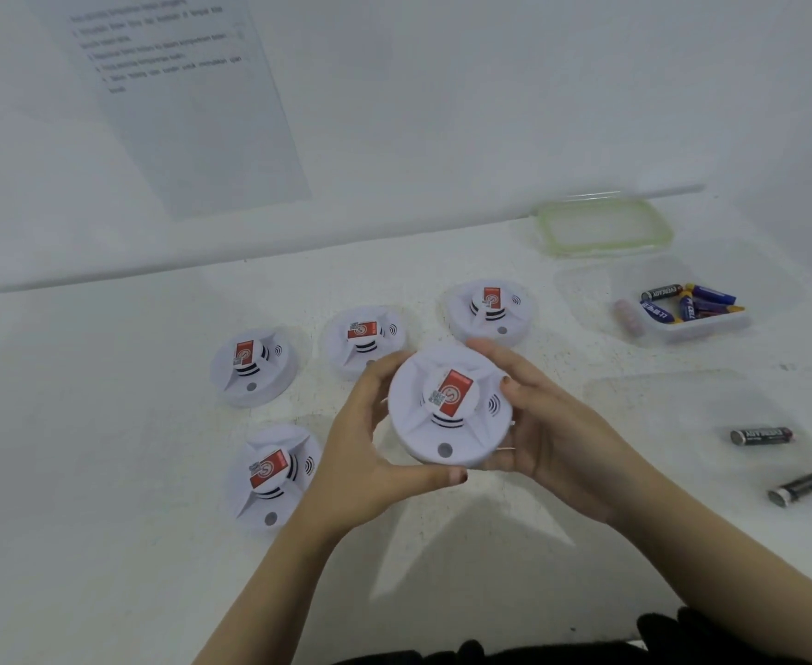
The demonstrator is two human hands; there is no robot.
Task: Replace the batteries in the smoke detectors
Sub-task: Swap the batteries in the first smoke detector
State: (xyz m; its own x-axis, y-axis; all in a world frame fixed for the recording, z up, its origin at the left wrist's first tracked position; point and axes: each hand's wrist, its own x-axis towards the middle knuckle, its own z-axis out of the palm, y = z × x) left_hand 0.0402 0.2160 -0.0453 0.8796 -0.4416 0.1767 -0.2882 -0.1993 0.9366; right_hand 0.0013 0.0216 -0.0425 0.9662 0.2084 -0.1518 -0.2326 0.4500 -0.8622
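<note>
One round white plastic smoke detector with a red label [447,405] held above the white table [106,424], dead centre.
Left hand [370,439] and right hand [553,424] both curl round its rim, face up. Probably a twist grip to free the base. Four matching units [253,367] sit from 8 to 1 o'clock. Clear plastic tub [730,328] of blue and black batteries is at 2, two loose black batteries [761,435] at 4. Battery bay is underneath, hidden. Printed wall sheet [178,88] is unreadable.

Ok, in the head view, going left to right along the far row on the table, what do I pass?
Left smoke detector → middle smoke detector → right smoke detector → clear tub with batteries. The held smoke detector in front overlaps them, so it's left out.
</note>
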